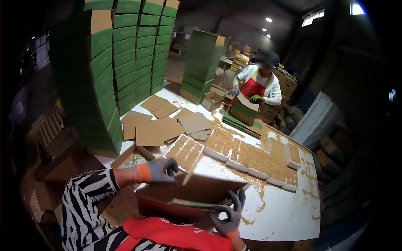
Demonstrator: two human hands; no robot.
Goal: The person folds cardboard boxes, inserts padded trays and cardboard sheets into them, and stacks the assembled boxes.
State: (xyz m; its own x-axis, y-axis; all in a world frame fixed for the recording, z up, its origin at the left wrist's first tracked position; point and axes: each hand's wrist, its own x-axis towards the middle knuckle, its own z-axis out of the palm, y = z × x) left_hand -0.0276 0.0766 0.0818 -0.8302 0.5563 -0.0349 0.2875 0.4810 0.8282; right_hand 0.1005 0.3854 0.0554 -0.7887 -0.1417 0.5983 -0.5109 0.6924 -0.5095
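An open cardboard box with brown inner walls and a green strip along one edge stands in front of my body. My left hand, in a grey and orange glove, has its fingers curled at the box's far left edge. At the right end, my right hand, gloved alike, holds the box edge between thumb and bent fingers. Just beyond the box lies a white tray filled with tan crumbly material. The inside bottom of the box is hidden from me.
Green boxes rise in tall stacks at the left. Flat cardboard sheets lie on the white table, beside a row of filled white trays. A small open carton stands by my left arm. Across the table, a co-worker handles a green box.
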